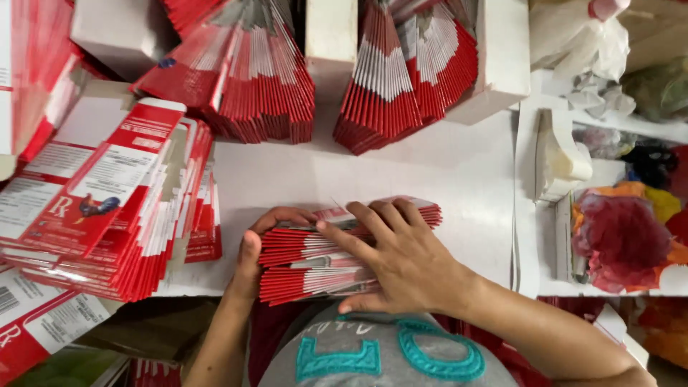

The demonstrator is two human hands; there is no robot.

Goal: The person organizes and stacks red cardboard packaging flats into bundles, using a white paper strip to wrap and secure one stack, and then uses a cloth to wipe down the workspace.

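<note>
Gripping the carton stack near the table edge, left hand clamps; right hand lies flat, fingers spread.

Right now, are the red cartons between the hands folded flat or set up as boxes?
Folded flat: the red cartons lie as thin stacked layers, left hand at one end, right hand on top.

White tabletop beside a cluttered white shelf, evenly lit.
</note>
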